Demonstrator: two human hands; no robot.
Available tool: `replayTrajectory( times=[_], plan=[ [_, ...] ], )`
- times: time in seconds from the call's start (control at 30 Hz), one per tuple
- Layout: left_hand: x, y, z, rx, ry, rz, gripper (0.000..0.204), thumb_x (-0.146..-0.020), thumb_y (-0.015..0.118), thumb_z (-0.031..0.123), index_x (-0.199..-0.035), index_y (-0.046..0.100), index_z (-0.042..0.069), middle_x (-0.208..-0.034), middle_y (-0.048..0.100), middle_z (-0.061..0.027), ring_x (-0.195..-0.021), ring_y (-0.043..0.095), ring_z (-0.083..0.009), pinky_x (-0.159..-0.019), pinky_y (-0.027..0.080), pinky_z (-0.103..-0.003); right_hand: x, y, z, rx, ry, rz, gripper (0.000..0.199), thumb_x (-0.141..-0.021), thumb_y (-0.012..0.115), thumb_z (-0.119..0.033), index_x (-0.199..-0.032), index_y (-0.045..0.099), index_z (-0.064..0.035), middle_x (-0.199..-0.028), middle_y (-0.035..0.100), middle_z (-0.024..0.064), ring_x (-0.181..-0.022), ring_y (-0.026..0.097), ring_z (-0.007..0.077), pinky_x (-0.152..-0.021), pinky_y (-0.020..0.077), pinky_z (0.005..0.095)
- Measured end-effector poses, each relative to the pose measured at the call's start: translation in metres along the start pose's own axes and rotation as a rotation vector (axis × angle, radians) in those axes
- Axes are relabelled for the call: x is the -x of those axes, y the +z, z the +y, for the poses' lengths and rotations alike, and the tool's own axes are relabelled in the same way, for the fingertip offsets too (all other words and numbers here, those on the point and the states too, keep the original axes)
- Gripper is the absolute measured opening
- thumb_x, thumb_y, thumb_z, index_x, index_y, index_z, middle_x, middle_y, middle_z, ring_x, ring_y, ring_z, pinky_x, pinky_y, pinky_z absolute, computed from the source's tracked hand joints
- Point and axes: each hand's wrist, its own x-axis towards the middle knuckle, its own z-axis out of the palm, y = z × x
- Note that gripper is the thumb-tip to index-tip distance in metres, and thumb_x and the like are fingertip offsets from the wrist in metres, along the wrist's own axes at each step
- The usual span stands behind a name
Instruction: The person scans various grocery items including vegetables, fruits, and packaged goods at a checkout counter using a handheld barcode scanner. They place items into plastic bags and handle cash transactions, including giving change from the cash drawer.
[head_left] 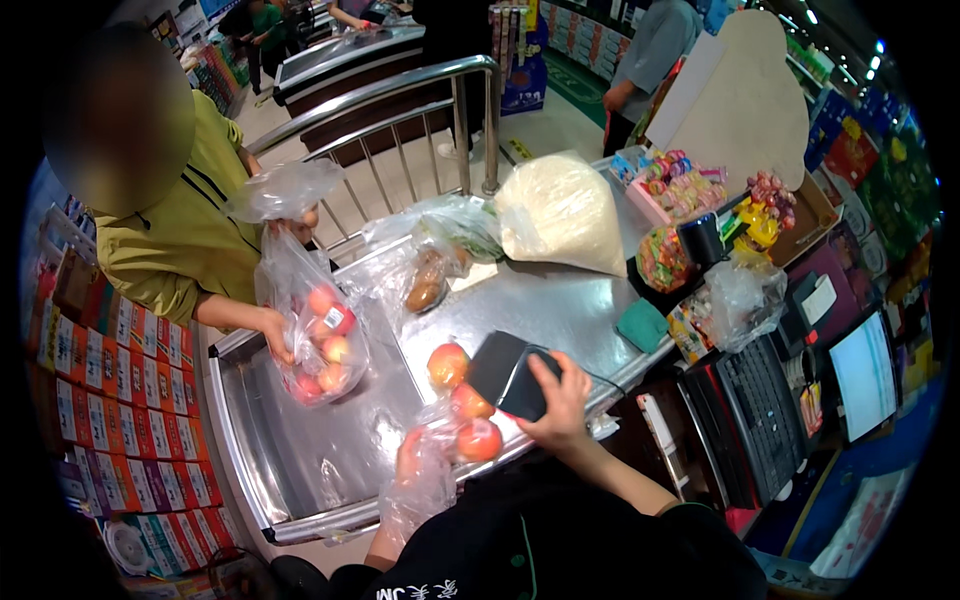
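My left hand (412, 462) is wrapped in a crumpled clear plastic bag (432, 428); it seems to grip the plastic, though motion blurs the fingers. Beside it, on the steel counter, are red-yellow apples (479, 440), partly under the plastic. My right hand (562, 408) grips a black box-shaped scanner (503, 375) with a thin cable, tilted just above the apples. Across the counter at the left, a person in a yellow-green jacket (170, 250) holds up a clear bag of apples (325, 345) with a small white label on it.
On the steel counter (300, 440) lie a bag of brown produce (428, 280) and a large bag of pale grain (560, 210). A green cloth (642, 325), sweets, a black keyboard (745, 400) and a screen (850, 375) stand right. A metal railing (400, 85) runs behind.
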Motion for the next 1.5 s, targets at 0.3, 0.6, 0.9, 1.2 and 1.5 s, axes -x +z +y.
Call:
replayTrajectory(
  times=[0.3, 0.6, 0.9, 1.2, 1.5],
  plan=[
    [-0.062, -0.019, 0.12, -1.15, 0.982, 0.532, 0.016, -0.077, 0.053, 0.01, -0.092, 0.05, 0.004, -0.085, 0.051, -0.0126, -0.083, 0.051, -0.0269, -0.081, 0.043, -0.034, -0.05, -0.056, 0.064, 0.181, 0.192, -0.026, 0.09, -0.056, 0.082, -0.024, -0.136, 0.043, -0.0184, -0.129, 0.039, 0.0171, -0.12, 0.037, 0.0346, -0.101, 0.0239, 0.0458],
    [-0.164, 0.199, 0.125, -1.952, 1.417, 0.396, 0.087, -0.066, 0.08, 0.038, -0.135, 0.038, 0.006, -0.138, 0.035, -0.027, -0.129, 0.033, -0.041, -0.102, 0.027, -0.057, -0.093, -0.042, 0.086, 0.224, 0.136, -0.159, 0.085, -0.054, 0.081, -0.024, -0.132, 0.048, -0.0159, -0.125, 0.043, 0.0212, -0.119, 0.039, 0.0357, -0.1, 0.0245, 0.0479],
    [-0.222, 0.212, 0.119, -1.664, 1.056, 0.465, 0.034, -0.082, 0.063, 0.021, -0.11, 0.051, 0.004, -0.084, 0.062, -0.0188, -0.082, 0.061, -0.0356, -0.076, 0.048, -0.045, -0.097, -0.034, 0.09, 0.244, 0.088, -0.107, 0.089, -0.046, 0.084, -0.021, -0.128, 0.052, -0.0158, -0.12, 0.046, 0.0193, -0.113, 0.044, 0.0342, -0.095, 0.0285, 0.047],
    [-0.13, 0.152, 0.04, -0.319, 0.31, 0.012, 0.031, -0.096, 0.051, 0.033, -0.111, 0.055, 0.005, -0.096, 0.06, -0.0074, -0.086, 0.06, -0.0205, -0.079, 0.052, -0.038, -0.107, -0.013, 0.066, 0.002, 0.266, 0.094, 0.088, -0.056, 0.082, -0.028, -0.135, 0.045, -0.0156, -0.123, 0.044, 0.0183, -0.115, 0.042, 0.0347, -0.097, 0.0267, 0.0479],
    [-0.077, 0.113, -0.012, -0.615, 0.25, -0.236, 0.036, -0.092, 0.053, 0.028, -0.12, 0.053, 0.004, -0.107, 0.063, -0.0113, -0.09, 0.064, -0.023, -0.072, 0.055, -0.037, -0.102, 0.034, 0.048, 0.123, 0.092, 0.111, 0.095, -0.054, 0.076, -0.031, -0.14, 0.037, -0.0205, -0.131, 0.039, 0.0213, -0.12, 0.04, 0.0379, -0.095, 0.0301, 0.0527]
  ],
)
